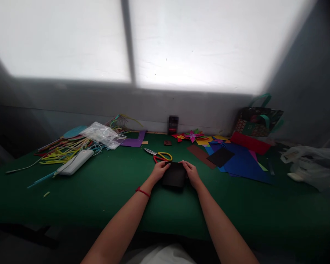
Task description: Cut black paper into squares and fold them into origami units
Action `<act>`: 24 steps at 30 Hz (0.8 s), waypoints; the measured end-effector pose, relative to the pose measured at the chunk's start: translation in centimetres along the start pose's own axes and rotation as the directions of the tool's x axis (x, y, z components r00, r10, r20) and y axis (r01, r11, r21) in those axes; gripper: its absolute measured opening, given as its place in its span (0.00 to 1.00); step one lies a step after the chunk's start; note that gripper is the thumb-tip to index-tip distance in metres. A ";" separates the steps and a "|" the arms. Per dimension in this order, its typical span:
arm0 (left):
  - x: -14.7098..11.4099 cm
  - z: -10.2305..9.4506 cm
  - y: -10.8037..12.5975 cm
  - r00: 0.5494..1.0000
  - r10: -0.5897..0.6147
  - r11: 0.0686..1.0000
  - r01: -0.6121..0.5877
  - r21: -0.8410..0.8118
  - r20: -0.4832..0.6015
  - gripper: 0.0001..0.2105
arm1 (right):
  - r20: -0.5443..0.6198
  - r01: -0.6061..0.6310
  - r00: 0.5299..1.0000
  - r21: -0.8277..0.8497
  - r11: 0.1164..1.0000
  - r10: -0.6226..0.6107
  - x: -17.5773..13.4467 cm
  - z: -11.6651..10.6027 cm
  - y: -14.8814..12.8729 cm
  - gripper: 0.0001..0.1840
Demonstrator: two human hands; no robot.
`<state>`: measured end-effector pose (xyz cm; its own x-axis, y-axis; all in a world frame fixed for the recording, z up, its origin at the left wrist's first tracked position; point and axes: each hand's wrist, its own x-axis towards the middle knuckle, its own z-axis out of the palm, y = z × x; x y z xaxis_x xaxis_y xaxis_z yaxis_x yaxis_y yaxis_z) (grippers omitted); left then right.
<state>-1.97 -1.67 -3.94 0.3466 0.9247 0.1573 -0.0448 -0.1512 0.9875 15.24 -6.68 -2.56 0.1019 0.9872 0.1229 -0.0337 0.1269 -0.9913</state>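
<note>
A black square of paper [174, 176] is held up between both hands over the green table. My left hand [160, 171] pinches its upper left corner, and a red cord bracelet sits on that wrist. My right hand [191, 172] grips its upper right edge, with some fingers hidden behind the sheet. Just beyond the left hand lies a pair of scissors [165, 157] with red and yellow handles, its blades pointing to the far left. Farther back rests a small brown folded paper piece [167, 143].
Sheets of blue [243, 165], black [220, 157] and brown paper [201, 156] lie to the right, near folded paper flowers [192, 136]. A phone [173, 125] leans on the wall. Left are a white power strip [76, 162], pipe cleaners [59, 152] and a plastic bag [101, 134].
</note>
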 end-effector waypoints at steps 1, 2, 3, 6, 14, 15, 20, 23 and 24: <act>0.0 0.0 0.0 1.000 0.001 1.000 -0.001 0.007 -0.002 0.17 | -0.014 0.000 1.000 0.011 1.000 0.001 0.1 0.0 0.0 0.24; -0.1 0.0 0.0 1.000 0.002 1.000 -0.002 0.013 -0.004 0.17 | -0.023 -0.003 1.000 0.020 1.000 0.003 0.1 -0.1 0.1 0.24; -0.1 0.0 0.0 1.000 0.003 1.000 -0.003 0.018 -0.003 0.16 | -0.028 -0.008 1.000 0.027 1.000 0.009 0.2 -0.1 0.2 0.24; -0.1 0.0 -0.1 1.000 0.002 1.000 -0.002 0.024 0.009 0.16 | -0.026 -0.027 0.999 0.038 0.999 0.028 0.3 -0.2 0.6 0.24; 0.0 0.1 0.0 1.000 -0.019 1.000 0.019 0.020 -0.006 0.16 | -0.007 -0.040 0.999 0.033 0.999 0.040 0.3 -0.3 0.7 0.25; 0.0 0.1 0.0 1.000 -0.022 1.000 0.023 0.018 -0.009 0.16 | -0.010 -0.037 0.999 0.028 0.999 0.037 0.3 -0.3 0.7 0.25; 0.2 0.0 -0.4 1.000 -0.017 1.000 0.017 -0.022 -0.010 0.18 | -0.007 0.001 1.000 0.020 1.000 -0.001 0.3 -0.2 0.3 0.26; 0.2 0.0 -0.2 1.000 -0.009 1.000 0.009 -0.029 -0.020 0.18 | -0.026 -0.023 0.999 0.023 0.999 0.024 0.4 -0.2 0.4 0.27; 0.2 0.0 -0.1 1.000 -0.009 1.000 0.009 -0.030 -0.022 0.18 | -0.036 -0.031 0.999 0.023 0.999 0.032 0.5 -0.2 0.5 0.27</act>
<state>-1.86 -1.48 -4.02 0.3260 0.9336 0.1483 -0.0695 -0.1328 0.9887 15.45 -6.18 -2.99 0.1363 0.9866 0.0893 -0.0594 0.0981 -0.9934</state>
